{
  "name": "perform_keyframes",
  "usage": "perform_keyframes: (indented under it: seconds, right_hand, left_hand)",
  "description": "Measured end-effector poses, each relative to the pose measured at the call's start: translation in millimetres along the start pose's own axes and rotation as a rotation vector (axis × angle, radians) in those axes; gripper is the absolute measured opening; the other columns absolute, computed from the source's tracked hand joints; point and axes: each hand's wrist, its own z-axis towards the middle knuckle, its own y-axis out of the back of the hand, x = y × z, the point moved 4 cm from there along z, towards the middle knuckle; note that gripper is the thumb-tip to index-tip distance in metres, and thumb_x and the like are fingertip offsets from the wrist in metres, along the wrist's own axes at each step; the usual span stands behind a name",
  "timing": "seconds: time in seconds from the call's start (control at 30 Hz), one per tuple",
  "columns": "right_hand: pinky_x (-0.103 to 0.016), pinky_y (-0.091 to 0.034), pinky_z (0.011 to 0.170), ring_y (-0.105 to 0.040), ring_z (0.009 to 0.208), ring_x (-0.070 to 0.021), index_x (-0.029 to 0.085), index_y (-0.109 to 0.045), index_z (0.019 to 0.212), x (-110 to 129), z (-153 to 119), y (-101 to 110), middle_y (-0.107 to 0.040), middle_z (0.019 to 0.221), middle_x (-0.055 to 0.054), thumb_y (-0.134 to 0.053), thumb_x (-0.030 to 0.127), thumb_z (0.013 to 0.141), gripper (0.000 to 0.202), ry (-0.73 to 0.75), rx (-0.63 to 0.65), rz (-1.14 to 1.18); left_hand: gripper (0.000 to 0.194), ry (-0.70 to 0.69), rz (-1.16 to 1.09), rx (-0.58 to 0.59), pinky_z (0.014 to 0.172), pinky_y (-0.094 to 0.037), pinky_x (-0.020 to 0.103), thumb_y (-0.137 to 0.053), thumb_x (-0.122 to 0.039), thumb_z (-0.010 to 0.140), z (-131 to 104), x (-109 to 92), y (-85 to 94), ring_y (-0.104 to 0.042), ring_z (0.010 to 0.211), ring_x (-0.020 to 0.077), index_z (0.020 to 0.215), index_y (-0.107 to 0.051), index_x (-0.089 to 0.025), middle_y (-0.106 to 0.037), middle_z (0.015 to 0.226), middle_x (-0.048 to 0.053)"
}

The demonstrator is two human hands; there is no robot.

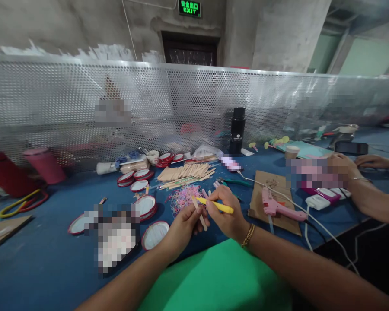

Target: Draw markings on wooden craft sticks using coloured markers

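Note:
Between the fingers of my left hand (184, 222) is a wooden craft stick (203, 221), tilted over the table's near edge. My right hand (225, 214) grips a yellow marker (222, 206), its tip against or very close to the stick's upper end. Just behind both hands lies a heap of colourful rubber bands (184, 196). Further back is a pile of wooden craft sticks (184, 172). To the left of my left hand sits a round white disc with a red rim (155, 235), and a stack of similar discs (144, 207) stands behind it.
A pink glue gun (280, 209) rests on cardboard (257, 194) at right, with white cables nearby. A black bottle (237, 131) stands before the perforated metal screen (197, 99). Another person's hand (342, 166) is at the right. Green-handled pliers (236, 182) lie behind my right hand.

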Motion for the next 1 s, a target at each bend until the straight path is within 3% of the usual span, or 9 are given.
perform_keyframes:
  seconds: [0.83,1.0]
  right_hand:
    - [-0.035,-0.041,0.074,-0.053,0.068,-0.0173,0.022,-0.051,0.07,3.5,2.0,-6.3,-0.058,0.065,0.0,-0.053,0.021,0.083,0.013,0.041,0.069,-0.045]
    - [-0.034,-0.041,0.073,-0.052,0.066,-0.0167,0.022,-0.047,0.067,1.3,6.6,-2.0,-0.056,0.063,0.001,-0.053,0.019,0.083,0.018,0.055,0.025,-0.127]
  left_hand:
    - [0.035,-0.062,0.036,-0.019,0.05,-0.032,0.022,-0.056,-0.049,0.085,4.0,7.2,-0.5,-0.043,0.051,0.0099,0.069,-0.059,-0.018,-0.053,0.057,-0.004]
    - [0.035,-0.066,0.039,-0.056,0.049,-0.03,0.022,-0.056,-0.049,0.084,3.7,8.1,-1.0,-0.043,0.05,0.0097,0.068,-0.059,-0.018,-0.054,0.058,-0.003]
